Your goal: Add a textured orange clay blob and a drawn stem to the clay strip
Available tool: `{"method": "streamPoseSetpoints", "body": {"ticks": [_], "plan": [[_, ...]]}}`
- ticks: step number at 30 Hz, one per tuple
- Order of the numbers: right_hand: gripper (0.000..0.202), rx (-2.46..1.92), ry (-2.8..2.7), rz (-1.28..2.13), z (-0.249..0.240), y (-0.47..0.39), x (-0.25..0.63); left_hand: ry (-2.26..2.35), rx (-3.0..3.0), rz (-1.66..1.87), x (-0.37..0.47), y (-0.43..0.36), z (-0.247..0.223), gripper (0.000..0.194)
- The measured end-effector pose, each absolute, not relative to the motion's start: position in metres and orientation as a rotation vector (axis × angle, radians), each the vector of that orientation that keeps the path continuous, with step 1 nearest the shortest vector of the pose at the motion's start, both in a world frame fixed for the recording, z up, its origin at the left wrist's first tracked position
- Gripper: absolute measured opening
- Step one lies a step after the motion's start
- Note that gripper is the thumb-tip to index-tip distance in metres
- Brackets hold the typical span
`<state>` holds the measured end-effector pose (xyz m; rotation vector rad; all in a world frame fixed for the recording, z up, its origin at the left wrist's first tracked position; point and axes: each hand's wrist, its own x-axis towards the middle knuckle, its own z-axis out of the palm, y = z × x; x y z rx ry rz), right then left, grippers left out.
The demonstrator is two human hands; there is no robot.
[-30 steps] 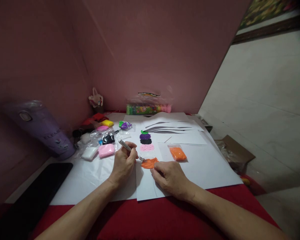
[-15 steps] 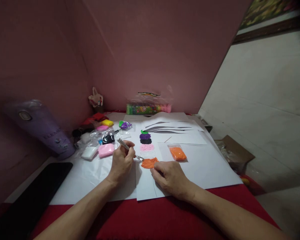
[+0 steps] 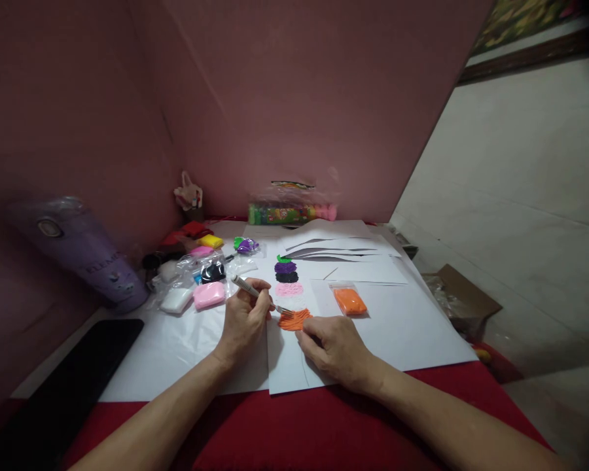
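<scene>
On a white paper sheet [image 3: 289, 366] lies a column of clay patches: green, purple, black, pink, a faint white one, and an orange clay patch [image 3: 293, 320] with ridges nearest me. My left hand [image 3: 245, 317] is closed around a slim, pen-shaped tool [image 3: 250, 288] with a grey handle. Its metal tip rests on the upper part of the orange patch. Against that patch's right edge sits my right hand [image 3: 336, 347], fingers curled and closed on the paper. What its fingertips hold, if anything, is hidden.
An orange clay packet [image 3: 349, 301] lies to the right, near a thin stick [image 3: 330, 273]. Several clay packets, including a pink one [image 3: 209, 296], cluster at left. A purple bottle [image 3: 98, 261] and a black phone-like slab [image 3: 73, 386] are farther left. Cut paper strips [image 3: 328, 252] lie behind.
The tool's tip has moved right, from the orange patch's left edge onto its upper middle, my left hand shifting slightly with it. My right hand stays in place.
</scene>
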<state>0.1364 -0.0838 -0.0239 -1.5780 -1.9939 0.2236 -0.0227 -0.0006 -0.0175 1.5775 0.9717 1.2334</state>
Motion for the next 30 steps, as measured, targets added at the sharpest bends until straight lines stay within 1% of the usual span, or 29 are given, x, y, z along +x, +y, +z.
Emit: {"method": "streamPoseSetpoints", "body": {"ticks": [9, 15, 30], "plan": [[0.03, -1.581, -1.981, 0.209, -0.023, -0.084, 0.136, 0.969, 1.626, 1.199, -0.023, -0.001, -0.02, 0.011], [0.03, -1.589, -1.99, 0.204, -0.023, -0.084, 0.136, 1.004, 1.674, 1.182, -0.023, 0.0, -0.018, 0.008], [0.032, -1.579, -2.022, 0.189, -0.023, -0.084, 0.136, 1.064, 1.783, 1.237, -0.033, 0.009, -0.02, 0.008]]}}
